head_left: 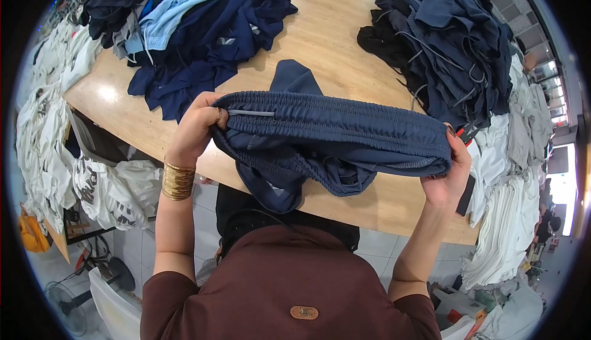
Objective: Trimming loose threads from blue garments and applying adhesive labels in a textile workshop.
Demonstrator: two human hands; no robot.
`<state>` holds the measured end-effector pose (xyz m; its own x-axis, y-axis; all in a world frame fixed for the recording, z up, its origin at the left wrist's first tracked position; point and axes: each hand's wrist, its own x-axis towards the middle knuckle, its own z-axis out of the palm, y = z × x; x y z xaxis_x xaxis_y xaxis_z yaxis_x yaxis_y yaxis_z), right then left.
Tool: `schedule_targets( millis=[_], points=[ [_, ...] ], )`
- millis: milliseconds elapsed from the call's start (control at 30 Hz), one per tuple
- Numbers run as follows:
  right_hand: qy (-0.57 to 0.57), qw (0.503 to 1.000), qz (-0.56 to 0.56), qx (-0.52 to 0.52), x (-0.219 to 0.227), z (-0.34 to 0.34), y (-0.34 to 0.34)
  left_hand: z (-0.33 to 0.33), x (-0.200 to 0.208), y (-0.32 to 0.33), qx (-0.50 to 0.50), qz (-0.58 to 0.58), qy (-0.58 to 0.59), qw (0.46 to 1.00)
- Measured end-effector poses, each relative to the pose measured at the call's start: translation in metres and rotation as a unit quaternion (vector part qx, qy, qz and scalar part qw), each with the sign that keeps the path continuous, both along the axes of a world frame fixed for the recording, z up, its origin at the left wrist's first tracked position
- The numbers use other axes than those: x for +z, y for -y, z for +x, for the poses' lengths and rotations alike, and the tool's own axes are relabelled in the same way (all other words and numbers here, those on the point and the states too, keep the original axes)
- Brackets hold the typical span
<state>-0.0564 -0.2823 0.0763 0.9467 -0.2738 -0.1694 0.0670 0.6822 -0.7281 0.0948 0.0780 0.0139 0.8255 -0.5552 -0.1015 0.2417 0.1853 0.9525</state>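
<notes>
Centrally placed garment (271, 189): dark blue, held up at the middle of the frame above the near edge of the table (332, 26); its lower cloth hangs in folds.
Band (345, 124): elastic, gathered, with stitch rows running lengthwise; the upper layer is stretched nearly straight between the hands, while the lower layer sags in a loop.
Left hand (198, 128): at centre left, fingers closed on the band's left end; some fingertips are hidden by cloth.
Right hand (452, 168): at centre right, gripping the band's other end, thumb in front; the remaining fingers are partly hidden.
Cord (252, 113): short grey length lying along the band, just beside the left hand; best kept flat and clear of the thumb, so that it does not twist.
Tension: an even, outward pull from both ends would likely spread the gathers and keep the stitch rows parallel; too hard a pull could strain the seams.
Sagging loop: probably best opened by taking both layers at each end, since a slack layer may hide a fold.
Scissors (466, 136): red-handled, apparently, close by the right hand; loose cloth should be kept clear of them.
</notes>
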Motion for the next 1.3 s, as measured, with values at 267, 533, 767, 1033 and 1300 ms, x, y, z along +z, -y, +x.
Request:
schedule_targets(
  millis=[267, 533, 767, 1033, 1300],
  points=[
    [-0.013, 1.0, -0.009, -0.01, 0.002, -0.001, -0.009, -0.001, -0.005, 0.001, 0.04, -0.019, -0.023, 0.999],
    [0.0, 1.0, -0.006, -0.012, -0.005, -0.006, -0.001, 0.0, 0.0, 0.004, -0.015, -0.008, -0.01, 1.0],
    [-0.014, 0.999, -0.019, -0.039, -0.006, -0.01, -0.001, 0.0, -0.005, 0.005, -0.04, -0.008, -0.033, 0.999],
    [-0.039, 0.998, 0.003, -0.049, -0.013, -0.009, 0.008, -0.006, 0.0, 0.01, -0.067, -0.004, -0.055, 0.996],
    [-0.041, 0.993, -0.051, -0.096, -0.028, -0.005, 0.011, -0.008, 0.002, 0.014, -0.05, 0.02, -0.069, 0.996]
  ],
)
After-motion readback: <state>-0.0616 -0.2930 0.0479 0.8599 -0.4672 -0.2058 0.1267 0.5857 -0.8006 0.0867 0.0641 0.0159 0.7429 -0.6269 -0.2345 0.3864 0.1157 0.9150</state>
